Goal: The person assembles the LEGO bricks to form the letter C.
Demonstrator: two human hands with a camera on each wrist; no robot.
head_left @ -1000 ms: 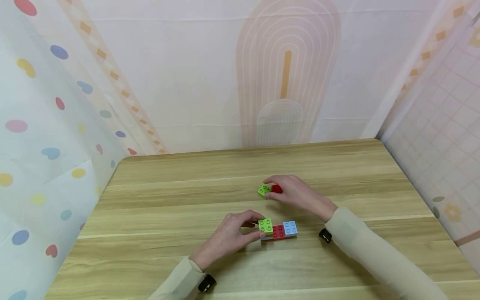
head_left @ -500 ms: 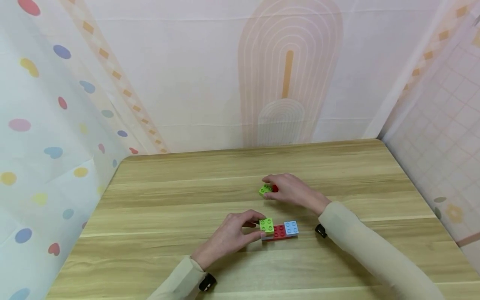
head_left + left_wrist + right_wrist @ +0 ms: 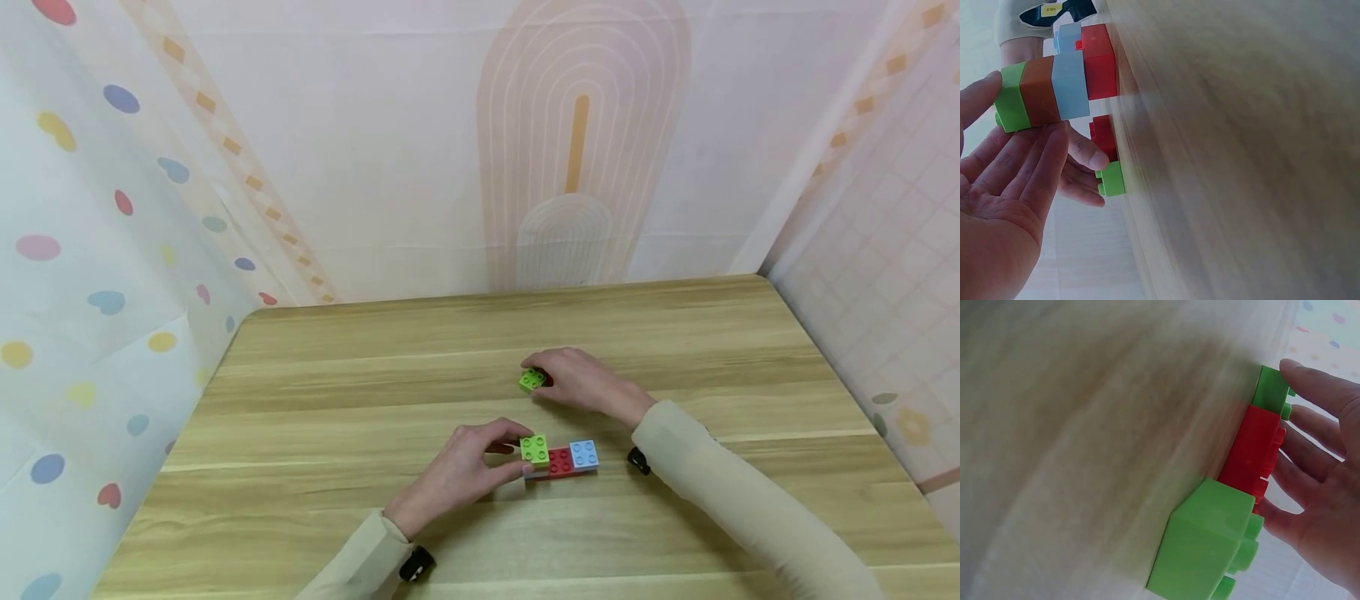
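Observation:
My left hand [image 3: 465,467] holds the left end of a toy brick build, thumb and fingers on either side of its raised tower. In the left wrist view the tower's green brick [image 3: 1014,99] tops an orange-brown brick [image 3: 1039,91] and a light blue brick [image 3: 1070,84], above a red base brick [image 3: 1099,61]. Another light blue brick [image 3: 583,454] sits at the right end. Farther back, my right hand [image 3: 588,383] pinches a small green brick [image 3: 532,380] between thumb and fingers. Against it lies a red brick [image 3: 1251,450], mostly hidden under the hand in the head view.
In the right wrist view, a larger-looking green brick [image 3: 1204,537] stands close to the camera, beside the red one. The wooden table [image 3: 337,400] meets a patterned cloth backdrop [image 3: 375,167] at its back and sides.
My right hand has shifted slightly left and drawn its fingers in around the small green brick, covering more of the red one. My left hand keeps its hold.

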